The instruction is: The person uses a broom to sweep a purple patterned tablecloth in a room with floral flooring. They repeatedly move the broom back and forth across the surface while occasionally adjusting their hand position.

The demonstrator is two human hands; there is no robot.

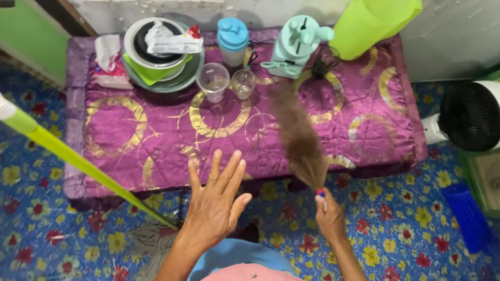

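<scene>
Purple-clothed low table (152, 147) before us: our right hand (329, 216) grips the feather duster (296, 134), left hand (214, 201) splayed empty; we should sweep lightly, sparing the glasses (242, 83).

The duster (298, 134) is blurred. The jug (372, 15) is cut off at the top edge. The mop (68, 152) head hides behind the left hand (213, 203).

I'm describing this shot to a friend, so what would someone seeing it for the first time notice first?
First, the purple cloth with gold rings over the low table, against the blue flowered floor. Above it, the right hand holds a brown feather duster, blurred over the cloth, while the left hand is spread open near the table's front edge. A green-handled mop slants in from the left.
</scene>
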